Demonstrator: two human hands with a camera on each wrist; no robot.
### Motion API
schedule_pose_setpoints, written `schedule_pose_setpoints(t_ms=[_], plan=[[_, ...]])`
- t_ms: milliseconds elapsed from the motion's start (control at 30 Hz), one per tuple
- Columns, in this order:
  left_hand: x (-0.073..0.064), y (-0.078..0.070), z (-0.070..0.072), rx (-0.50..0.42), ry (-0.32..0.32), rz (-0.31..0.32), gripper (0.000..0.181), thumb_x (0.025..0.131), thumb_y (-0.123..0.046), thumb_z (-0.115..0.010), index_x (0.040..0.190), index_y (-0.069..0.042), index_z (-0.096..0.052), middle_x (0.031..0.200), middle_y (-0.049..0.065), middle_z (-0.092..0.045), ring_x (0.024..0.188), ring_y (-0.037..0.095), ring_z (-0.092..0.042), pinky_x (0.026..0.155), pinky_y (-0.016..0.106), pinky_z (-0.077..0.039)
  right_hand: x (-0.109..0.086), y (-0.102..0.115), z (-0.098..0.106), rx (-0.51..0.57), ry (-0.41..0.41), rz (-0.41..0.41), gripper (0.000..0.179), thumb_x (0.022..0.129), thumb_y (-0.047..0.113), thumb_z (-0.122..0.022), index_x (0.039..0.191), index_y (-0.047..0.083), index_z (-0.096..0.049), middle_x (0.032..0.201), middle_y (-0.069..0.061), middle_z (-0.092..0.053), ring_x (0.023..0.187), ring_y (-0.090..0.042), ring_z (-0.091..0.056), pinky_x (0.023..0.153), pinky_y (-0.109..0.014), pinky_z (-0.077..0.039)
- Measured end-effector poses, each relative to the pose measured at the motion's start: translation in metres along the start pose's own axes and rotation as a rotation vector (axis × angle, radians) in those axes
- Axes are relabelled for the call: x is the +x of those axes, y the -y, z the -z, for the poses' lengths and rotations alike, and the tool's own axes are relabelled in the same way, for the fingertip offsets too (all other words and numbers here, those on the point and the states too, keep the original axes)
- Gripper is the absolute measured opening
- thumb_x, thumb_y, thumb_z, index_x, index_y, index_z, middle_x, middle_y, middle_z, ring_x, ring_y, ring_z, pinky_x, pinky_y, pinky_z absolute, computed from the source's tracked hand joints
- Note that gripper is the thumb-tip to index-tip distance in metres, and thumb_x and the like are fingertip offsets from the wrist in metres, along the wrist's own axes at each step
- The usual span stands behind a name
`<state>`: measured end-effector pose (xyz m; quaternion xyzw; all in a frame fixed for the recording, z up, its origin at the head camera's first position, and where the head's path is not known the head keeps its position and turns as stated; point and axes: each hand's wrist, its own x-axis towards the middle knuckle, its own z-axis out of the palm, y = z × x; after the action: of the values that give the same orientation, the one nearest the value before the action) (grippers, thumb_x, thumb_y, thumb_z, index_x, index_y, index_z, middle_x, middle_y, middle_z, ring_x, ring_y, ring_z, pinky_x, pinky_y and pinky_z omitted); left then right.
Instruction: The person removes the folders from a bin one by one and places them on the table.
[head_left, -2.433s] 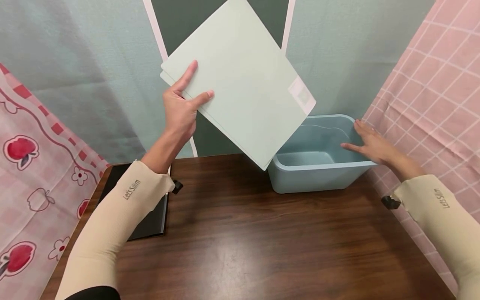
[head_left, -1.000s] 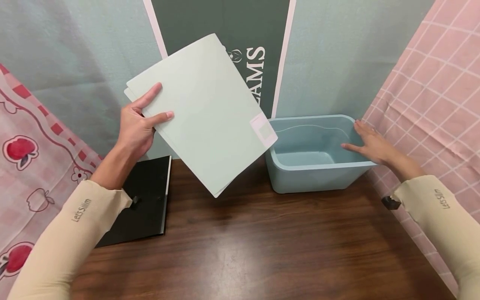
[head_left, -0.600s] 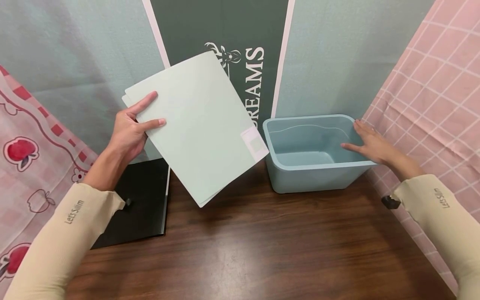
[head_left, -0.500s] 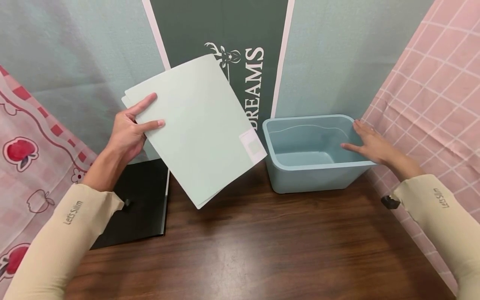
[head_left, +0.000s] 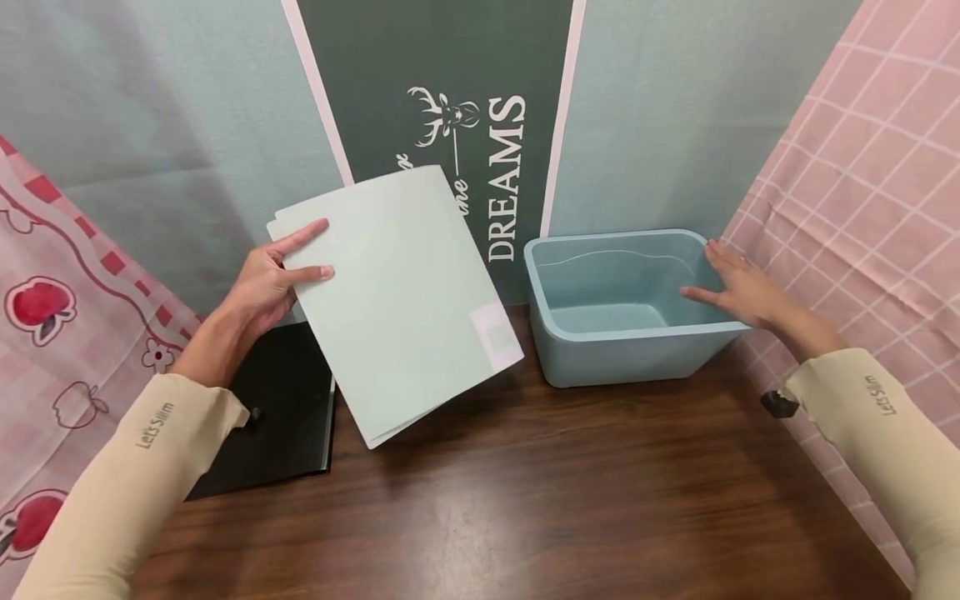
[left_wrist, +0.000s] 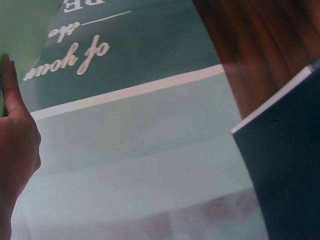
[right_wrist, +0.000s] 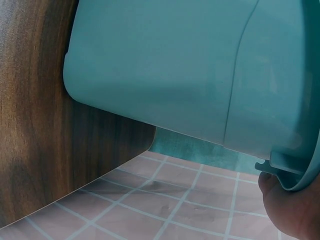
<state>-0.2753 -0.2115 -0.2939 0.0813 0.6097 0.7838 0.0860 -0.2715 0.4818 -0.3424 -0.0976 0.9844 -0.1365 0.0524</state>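
Note:
My left hand [head_left: 266,287] pinches a pale mint-green file folder [head_left: 397,308] by its left edge, thumb and index finger lying over the front. The folder is tilted, its lower corner low over the table and a whitish label [head_left: 497,335] at its right corner. To its right stands a light blue plastic bin [head_left: 652,358] with nothing visible inside. My right hand [head_left: 750,287] grips the bin's right rim, thumb on the inner side; the right wrist view shows a fingertip [right_wrist: 266,182] hooked under the rim.
A black folder [head_left: 292,425] with a pale spine edge lies on the dark wooden table [head_left: 525,508], partly under my left forearm. Fabric with "DREAMS" lettering [head_left: 507,179] hangs behind. A pink checked cloth [head_left: 862,192] hangs close at the right, an apple-print cloth [head_left: 75,358] at the left.
My left hand has carried the mint-green folder leftward and down, away from the bin's front, uncovering the lettering behind. The right hand stays on the bin rim.

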Motion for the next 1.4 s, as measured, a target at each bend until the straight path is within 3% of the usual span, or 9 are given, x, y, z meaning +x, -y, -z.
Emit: schedule_pose_setpoints(t_ms=[200,467,767,867,1033,1100,1167,1267,1400], plan=[[0.004,0.018,0.005,0.056,0.047,0.066,0.075,0.091,0.017,-0.072,0.156,-0.015,-0.055,0.134,0.000,-0.072,0.104,0.008,-0.074,0.066,0.020,-0.058,0.000,-0.001,0.001,0.003,-0.006,0.001,0.106,0.105,0.053,-0.060,0.164,-0.010,0.000,0.172,-0.033,0.005,0.160,-0.050,0.004,0.127,-0.066,-0.002],[0.010,0.036,0.007,0.119,0.096,0.120,0.076,0.093,0.016,-0.071,0.160,-0.010,-0.047,0.173,0.007,-0.030,0.115,0.003,-0.067,0.081,0.018,-0.058,-0.001,-0.003,0.000,0.003,-0.007,-0.001,0.107,0.105,0.055,-0.060,0.164,-0.011,0.000,0.172,-0.033,0.005,0.159,-0.051,0.003,0.127,-0.066,-0.003],[0.015,0.053,0.015,0.116,0.149,0.201,0.076,0.095,0.015,-0.069,0.162,-0.011,-0.044,0.173,0.012,-0.026,0.111,0.009,-0.072,0.086,0.028,-0.062,-0.003,0.002,0.001,0.015,-0.010,0.011,0.106,0.104,0.052,-0.062,0.164,-0.010,0.000,0.172,-0.033,0.006,0.160,-0.050,0.004,0.127,-0.065,-0.001],[0.018,0.059,0.017,0.170,0.157,0.219,0.076,0.095,0.011,-0.071,0.162,-0.012,-0.044,0.176,0.008,-0.020,0.125,0.012,-0.065,0.091,0.026,-0.060,-0.002,0.003,0.000,0.009,-0.013,0.019,0.105,0.104,0.051,-0.062,0.164,-0.011,-0.001,0.172,-0.034,0.004,0.160,-0.051,0.002,0.127,-0.065,-0.003],[0.023,0.068,0.021,0.320,0.178,0.229,0.072,0.098,0.002,-0.073,0.162,-0.016,-0.045,0.177,0.003,-0.021,0.155,0.011,-0.024,0.096,0.014,-0.050,-0.001,0.002,0.000,0.013,-0.017,0.023,0.105,0.105,0.052,-0.061,0.163,-0.012,-0.002,0.171,-0.035,0.004,0.159,-0.051,0.002,0.128,-0.065,-0.002],[0.025,0.072,0.023,0.374,0.178,0.233,0.071,0.097,-0.001,-0.075,0.161,-0.018,-0.048,0.176,0.001,-0.025,0.132,0.011,-0.047,0.081,0.012,-0.049,0.000,0.001,0.000,0.017,-0.019,0.021,0.105,0.105,0.052,-0.061,0.164,-0.012,-0.001,0.171,-0.034,0.005,0.159,-0.051,0.002,0.128,-0.064,-0.001],[0.026,0.076,0.024,0.405,0.189,0.250,0.071,0.097,-0.004,-0.076,0.161,-0.019,-0.048,0.175,0.001,-0.027,0.113,0.002,-0.051,0.078,0.013,-0.047,0.000,0.001,0.000,0.018,-0.021,0.020,0.105,0.105,0.052,-0.060,0.164,-0.012,-0.001,0.171,-0.034,0.005,0.159,-0.051,0.003,0.128,-0.064,-0.001],[0.027,0.083,0.025,0.432,0.194,0.279,0.071,0.096,-0.005,-0.078,0.160,-0.019,-0.050,0.174,0.001,-0.031,0.069,0.003,-0.037,0.063,0.017,-0.040,0.000,0.001,0.000,0.013,-0.015,0.014,0.106,0.105,0.053,-0.060,0.164,-0.011,0.000,0.171,-0.034,0.005,0.160,-0.051,0.003,0.128,-0.064,-0.001],[0.029,0.091,0.027,0.433,0.210,0.311,0.072,0.096,-0.004,-0.077,0.161,-0.018,-0.049,0.172,0.001,-0.033,0.052,0.008,-0.026,0.050,0.021,-0.031,-0.001,0.003,0.000,0.005,-0.007,0.010,0.106,0.105,0.054,-0.060,0.164,-0.011,0.000,0.171,-0.034,0.005,0.160,-0.050,0.003,0.127,-0.065,-0.001]])
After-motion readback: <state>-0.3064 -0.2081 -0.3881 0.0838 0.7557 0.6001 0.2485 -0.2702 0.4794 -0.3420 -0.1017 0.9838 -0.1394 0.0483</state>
